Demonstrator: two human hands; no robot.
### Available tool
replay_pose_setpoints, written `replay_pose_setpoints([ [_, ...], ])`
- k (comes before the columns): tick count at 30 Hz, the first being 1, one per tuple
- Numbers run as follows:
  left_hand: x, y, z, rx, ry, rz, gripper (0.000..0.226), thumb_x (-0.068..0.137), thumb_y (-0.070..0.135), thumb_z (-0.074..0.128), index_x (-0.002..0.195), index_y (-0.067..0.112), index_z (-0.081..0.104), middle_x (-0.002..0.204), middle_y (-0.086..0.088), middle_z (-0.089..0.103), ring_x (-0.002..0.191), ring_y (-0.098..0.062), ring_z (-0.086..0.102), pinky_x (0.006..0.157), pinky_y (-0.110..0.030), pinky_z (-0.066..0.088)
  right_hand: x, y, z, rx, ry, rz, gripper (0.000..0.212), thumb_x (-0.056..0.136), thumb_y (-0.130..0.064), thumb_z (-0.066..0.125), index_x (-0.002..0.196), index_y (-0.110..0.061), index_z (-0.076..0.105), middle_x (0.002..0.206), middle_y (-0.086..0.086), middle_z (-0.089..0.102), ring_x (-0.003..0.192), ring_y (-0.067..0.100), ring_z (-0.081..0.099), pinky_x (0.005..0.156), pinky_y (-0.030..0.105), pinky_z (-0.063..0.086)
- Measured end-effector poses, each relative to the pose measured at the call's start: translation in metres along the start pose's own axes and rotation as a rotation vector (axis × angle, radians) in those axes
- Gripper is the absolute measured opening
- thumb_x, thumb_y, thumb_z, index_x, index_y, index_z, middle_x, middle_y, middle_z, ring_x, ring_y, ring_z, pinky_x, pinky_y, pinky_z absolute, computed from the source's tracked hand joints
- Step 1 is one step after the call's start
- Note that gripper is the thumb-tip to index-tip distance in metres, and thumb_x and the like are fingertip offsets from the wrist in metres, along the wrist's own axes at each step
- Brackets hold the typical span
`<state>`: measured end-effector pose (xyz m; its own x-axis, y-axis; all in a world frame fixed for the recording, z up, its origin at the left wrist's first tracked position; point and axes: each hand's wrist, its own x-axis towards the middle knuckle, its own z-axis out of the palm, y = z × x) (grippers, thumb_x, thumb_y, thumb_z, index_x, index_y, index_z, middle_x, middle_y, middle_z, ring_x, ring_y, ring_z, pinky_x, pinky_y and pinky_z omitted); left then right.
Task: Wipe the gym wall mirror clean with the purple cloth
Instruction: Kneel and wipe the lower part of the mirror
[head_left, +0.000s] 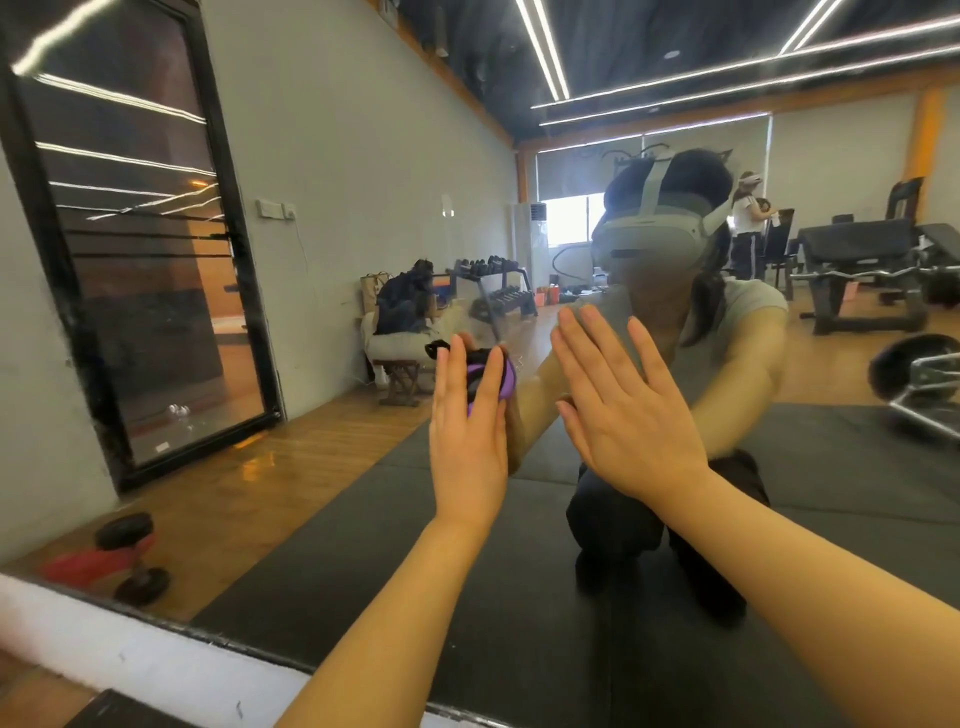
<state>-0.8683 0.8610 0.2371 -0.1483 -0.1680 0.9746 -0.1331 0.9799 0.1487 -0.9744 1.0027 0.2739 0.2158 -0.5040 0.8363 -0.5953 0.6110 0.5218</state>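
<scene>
So both hands are up against the mirror here. The left hand has its fingers straight and close together, pressing the purple cloth flat onto the glass. You can only see a bit of the cloth poking out past the fingers on the right side, bunched up, with something dark mixed into it near the fingertips. It's pressed flat under the palm rather than pinched or balled up in a fist.

The right hand is wide open too, fingers spread a little, palm laid flat on the glass just beside the left one. It's holding nothing, just touching the mirror. The two hands are near each other but not touching.

The cloth sits roughly mid-height on the mirror, a bit left of centre in the head view.

In the reflection you get the person crouched on a black floor mat, wearing a grey headset. Behind them there's a dumbbell rack, a weight bench off to the right and a tall white air conditioner unit by the window. A red and black dumbbell shows low on the left, near the mirror's bottom edge. There's a black framed door on the grey wall.

As for writing or labels, I can't read any. There's a small white sticker low on the door glass but it's way too small to make out.
</scene>
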Motion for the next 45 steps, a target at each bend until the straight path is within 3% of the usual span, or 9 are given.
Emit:
replay_pose_setpoints([
  [5, 0.0, 0.004, -0.02, 0.109, -0.142, -0.013, 0.071, 0.092, 0.002, 0.064, 0.151, 0.02, 0.03, 0.163, -0.014, 0.018, 0.15, -0.031, 0.012, 0.108, -0.051, 0.037, 0.001, 0.002, -0.002, 0.024, 0.001, -0.008, 0.066, 0.102, -0.034, 0.036, 0.157, 0.0, 0.018, 0.164, 0.019, 0.017, 0.152, 0.033, 0.018, 0.124, 0.049, 0.003],
  [13, 0.013, 0.03, -0.045, 0.139, -0.47, -0.257, 0.082, 0.1, 0.004, 0.05, 0.159, 0.032, 0.002, 0.162, 0.007, -0.026, 0.153, -0.021, 0.002, 0.109, -0.037, 0.042, 0.002, 0.004, -0.008, 0.089, -0.088, -0.004, 0.071, 0.099, -0.036, 0.038, 0.157, 0.0, 0.017, 0.164, 0.019, 0.016, 0.153, 0.033, 0.014, 0.123, 0.051, 0.008],
  [16, 0.018, 0.03, -0.057, 0.023, -0.485, -0.265, 0.068, 0.102, 0.01, 0.048, 0.158, 0.032, 0.016, 0.166, 0.006, -0.009, 0.151, -0.024, 0.017, 0.109, -0.036, 0.04, 0.004, 0.005, -0.01, 0.106, -0.077, -0.004, 0.07, 0.099, -0.036, 0.04, 0.156, 0.0, 0.021, 0.163, 0.02, 0.02, 0.152, 0.033, 0.017, 0.123, 0.049, 0.003],
  [20, 0.038, 0.03, -0.081, -0.204, -0.524, -0.342, 0.049, 0.104, 0.045, 0.039, 0.138, 0.07, 0.015, 0.163, 0.018, 0.019, 0.139, -0.014, 0.037, 0.102, -0.035, 0.04, 0.002, 0.003, -0.008, 0.103, -0.045, 0.008, 0.065, 0.101, -0.034, 0.036, 0.155, 0.001, 0.026, 0.163, 0.019, 0.022, 0.152, 0.033, 0.021, 0.124, 0.05, 0.006],
  [25, 0.062, -0.017, -0.094, -0.407, -0.581, -0.292, 0.048, 0.104, 0.047, 0.039, 0.147, 0.056, 0.023, 0.16, 0.02, 0.026, 0.14, -0.004, 0.033, 0.114, -0.034, 0.033, 0.001, -0.002, -0.008, 0.109, 0.01, 0.065, 0.062, 0.098, -0.031, 0.04, 0.151, 0.001, 0.036, 0.161, 0.016, 0.028, 0.15, 0.031, 0.025, 0.123, 0.05, 0.013],
  [27, 0.086, -0.037, -0.101, -0.508, -0.54, -0.32, 0.045, 0.103, 0.045, 0.045, 0.14, 0.062, 0.027, 0.149, 0.025, 0.038, 0.123, 0.009, 0.043, 0.106, -0.025, 0.037, 0.003, -0.005, -0.011, 0.117, 0.009, 0.097, 0.06, 0.098, -0.031, 0.042, 0.148, 0.001, 0.042, 0.16, 0.016, 0.031, 0.149, 0.031, 0.028, 0.121, 0.052, 0.016],
  [31, 0.135, -0.059, -0.109, -0.561, -0.552, -0.183, 0.048, 0.101, 0.044, 0.051, 0.145, 0.051, 0.033, 0.122, 0.051, 0.041, 0.11, 0.025, 0.044, 0.093, -0.005, 0.035, 0.016, -0.029, -0.029, 0.16, -0.055, 0.254, 0.06, 0.098, -0.033, 0.041, 0.147, 0.0, 0.04, 0.155, 0.022, 0.036, 0.146, 0.036, 0.029, 0.118, 0.059, 0.021],
  [35, 0.156, -0.074, -0.104, -0.549, -0.618, 0.027, 0.053, 0.102, 0.044, 0.048, 0.153, 0.04, 0.031, 0.158, 0.016, 0.033, 0.139, -0.003, 0.035, 0.112, -0.025, 0.03, 0.03, -0.054, -0.042, 0.125, -0.209, 0.394, 0.064, 0.099, -0.038, 0.036, 0.153, -0.003, 0.033, 0.161, 0.018, 0.028, 0.15, 0.038, 0.022, 0.117, 0.06, 0.022],
  [45, 0.167, -0.097, -0.089, -0.582, -0.625, 0.326, 0.054, 0.106, 0.037, 0.043, 0.156, 0.027, 0.026, 0.161, 0.008, 0.029, 0.145, -0.006, 0.025, 0.116, -0.019, 0.019, 0.046, -0.08, -0.05, 0.039, -0.328, 0.549, 0.064, 0.1, -0.037, 0.032, 0.153, -0.003, 0.031, 0.162, 0.015, 0.024, 0.15, 0.037, 0.021, 0.114, 0.054, 0.033],
])
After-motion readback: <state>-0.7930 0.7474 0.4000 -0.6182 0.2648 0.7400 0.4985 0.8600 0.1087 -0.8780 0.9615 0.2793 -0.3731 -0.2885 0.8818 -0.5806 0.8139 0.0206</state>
